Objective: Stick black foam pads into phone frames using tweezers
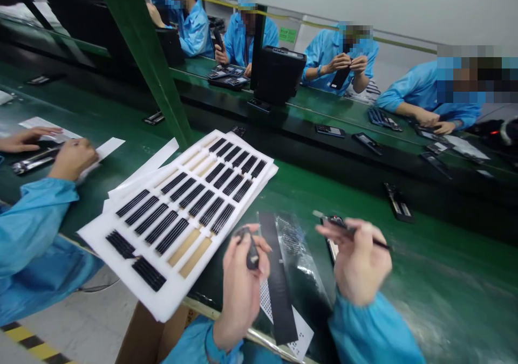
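Observation:
My left hand (242, 294) is closed around a small, dark, rounded part (252, 253), held up above the bench edge. In my right hand (362, 267) is a slim black pen-like tool (343, 225) with a pale tip pointing left; motion blur hides its exact kind. Partly covered by that hand, a phone-like device (332, 248) lies on the bench. Between my hands are a long black strip (278, 283), a clear plastic sheet (301, 256) with rows of small dots, and a white dotted sheet (302, 334) under the strip's near end.
To my left, a white foam tray (95, 232) holds many slim black parts in slots. A co-worker's hands (75, 156) work beside it. A green post (141, 56) rises behind. Devices (399, 202) lie along the dark channel, with several people in blue across it.

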{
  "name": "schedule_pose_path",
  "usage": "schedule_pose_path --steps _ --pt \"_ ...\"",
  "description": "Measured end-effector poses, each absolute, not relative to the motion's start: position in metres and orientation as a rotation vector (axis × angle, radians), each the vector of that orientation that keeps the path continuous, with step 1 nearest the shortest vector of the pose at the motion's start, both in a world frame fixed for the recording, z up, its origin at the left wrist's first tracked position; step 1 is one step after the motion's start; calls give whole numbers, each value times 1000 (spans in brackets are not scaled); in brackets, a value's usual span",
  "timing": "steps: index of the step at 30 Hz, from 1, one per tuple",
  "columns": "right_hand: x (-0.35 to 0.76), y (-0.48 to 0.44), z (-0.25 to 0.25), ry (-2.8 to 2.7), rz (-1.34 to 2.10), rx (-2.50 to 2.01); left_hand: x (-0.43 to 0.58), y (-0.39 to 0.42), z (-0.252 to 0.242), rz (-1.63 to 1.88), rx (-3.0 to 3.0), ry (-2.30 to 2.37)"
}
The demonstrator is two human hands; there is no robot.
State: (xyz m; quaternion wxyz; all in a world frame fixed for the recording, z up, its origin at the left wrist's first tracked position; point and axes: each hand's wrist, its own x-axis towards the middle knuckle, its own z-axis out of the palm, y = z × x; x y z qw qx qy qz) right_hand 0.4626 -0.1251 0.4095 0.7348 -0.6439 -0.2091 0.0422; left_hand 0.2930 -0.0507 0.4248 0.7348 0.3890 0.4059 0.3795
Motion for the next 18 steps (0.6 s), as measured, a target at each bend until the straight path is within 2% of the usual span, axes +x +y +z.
schedule_pose_path --steps 2,5,9,18 --pt "497 -100 389 -397 215 -1461 300 -37 406 905 1421 1048" --pt "527 -72 350 -445 433 -1548 318 -17 382 680 2149 956" --pt "527 -65 320 -509 507 -1567 344 -4 369 407 2481 802" --pt "524 -71 320 -606 561 -1579 354 -5 366 24 2834 762"
